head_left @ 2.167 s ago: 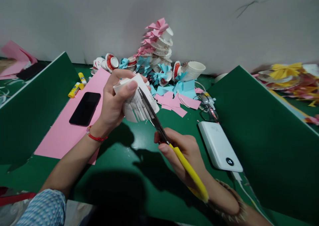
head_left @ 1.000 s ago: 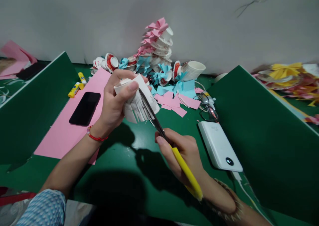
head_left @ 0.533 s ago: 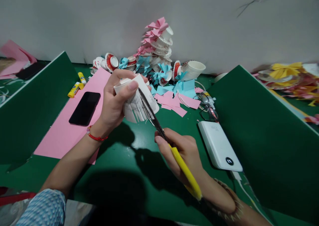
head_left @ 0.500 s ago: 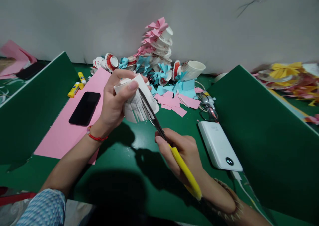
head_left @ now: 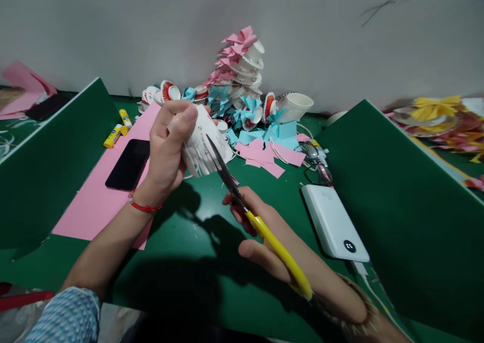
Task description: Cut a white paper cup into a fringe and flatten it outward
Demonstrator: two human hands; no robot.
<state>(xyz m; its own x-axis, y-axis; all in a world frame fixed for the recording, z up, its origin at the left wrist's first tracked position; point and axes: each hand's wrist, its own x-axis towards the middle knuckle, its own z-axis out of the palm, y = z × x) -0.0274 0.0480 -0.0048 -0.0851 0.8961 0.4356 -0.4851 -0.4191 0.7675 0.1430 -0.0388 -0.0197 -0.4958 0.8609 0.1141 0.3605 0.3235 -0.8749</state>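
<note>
My left hand grips a white paper cup, thumb on its outside. The cup is tilted, and its wall is slit into several narrow strips along the lower edge. Yellow-handled scissors are in my right hand, held by the handles with the thumb set apart from the other fingers. Their dark blades lie at the cup's slit wall, the tip reaching up along it. The far side of the cup is hidden by my left hand.
Fringed cups with pink folded paper are stacked at the back wall. Plain nested cups, blue paper and glasses lie nearby. A power bank is right, a phone on pink paper left. Green dividers flank the table.
My left hand has turned the cup and shifted slightly left. My right thumb has spread away from the fingers, and the scissors' handles have moved a little right.
</note>
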